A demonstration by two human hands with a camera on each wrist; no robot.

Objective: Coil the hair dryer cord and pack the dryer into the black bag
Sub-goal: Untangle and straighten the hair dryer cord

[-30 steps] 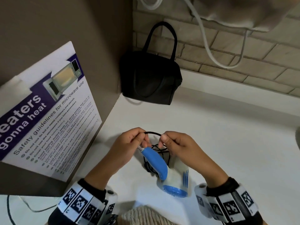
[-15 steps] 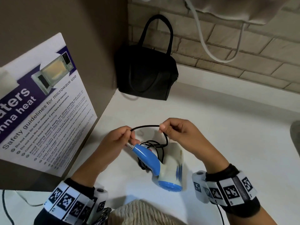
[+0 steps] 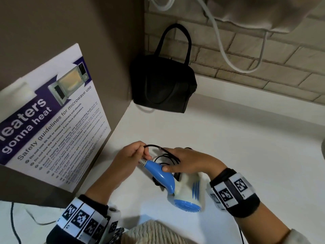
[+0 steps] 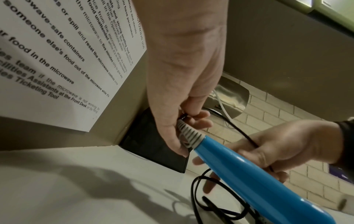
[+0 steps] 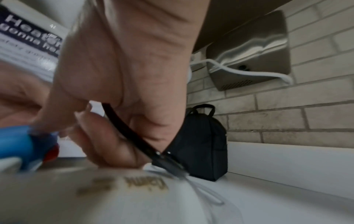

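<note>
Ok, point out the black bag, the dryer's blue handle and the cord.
black bag [image 3: 163, 85], head view, on its front panel.
blue handle [image 4: 249, 174], left wrist view, mid-length of the grip.
cord [image 5: 132, 131], right wrist view, the stretch crossing the right hand's fingers.

head: overhead, downward | wrists: close, low | shared: black bag [image 3: 163, 83]

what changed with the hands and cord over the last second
The right hand came down from pinching the raised loop and now lies across the blue handle of the hair dryer, laying the cord over it. The left hand still pinches the cord by the grey strain relief. The black bag stays in the corner, and the dryer remains on the counter.
</note>
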